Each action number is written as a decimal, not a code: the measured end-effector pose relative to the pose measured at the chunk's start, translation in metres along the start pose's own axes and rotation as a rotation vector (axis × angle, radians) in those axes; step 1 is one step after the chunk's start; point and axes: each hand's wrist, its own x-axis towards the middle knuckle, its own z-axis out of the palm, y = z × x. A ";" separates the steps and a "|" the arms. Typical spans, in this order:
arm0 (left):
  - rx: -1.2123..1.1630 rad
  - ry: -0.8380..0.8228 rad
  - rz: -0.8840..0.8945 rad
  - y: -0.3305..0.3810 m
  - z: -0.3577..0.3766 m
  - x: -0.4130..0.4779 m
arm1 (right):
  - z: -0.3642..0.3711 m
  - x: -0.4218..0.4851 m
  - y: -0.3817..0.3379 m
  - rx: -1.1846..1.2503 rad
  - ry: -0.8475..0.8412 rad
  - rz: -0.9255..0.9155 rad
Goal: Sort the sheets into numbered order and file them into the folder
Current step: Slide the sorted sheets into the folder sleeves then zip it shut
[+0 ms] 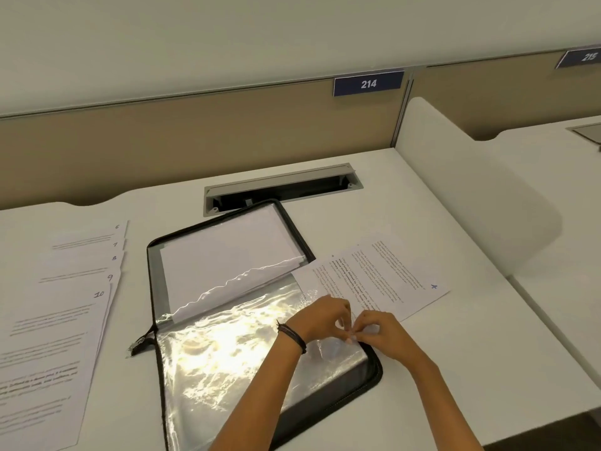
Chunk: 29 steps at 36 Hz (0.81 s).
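Both hands at folder's right edge.
Left hand (320, 319) and right hand (382, 332) pinch a clear sleeve (247, 346) together; sheet 4 (383, 275) lies just beyond them.

Bare bench (374, 196) lies open at centre right, between the cable tray (283, 187) and the white side divider (455, 190) bounding the right. The open folder (227, 320) fills the centre; fanned sheets (65, 304) block the left. Sheet 4 (383, 278) covers bench right of the folder; both hands (351, 323) crowd its right edge.
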 end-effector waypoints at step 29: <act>0.014 0.397 0.012 -0.028 0.031 -0.010 | -0.009 -0.003 -0.002 0.111 0.031 0.120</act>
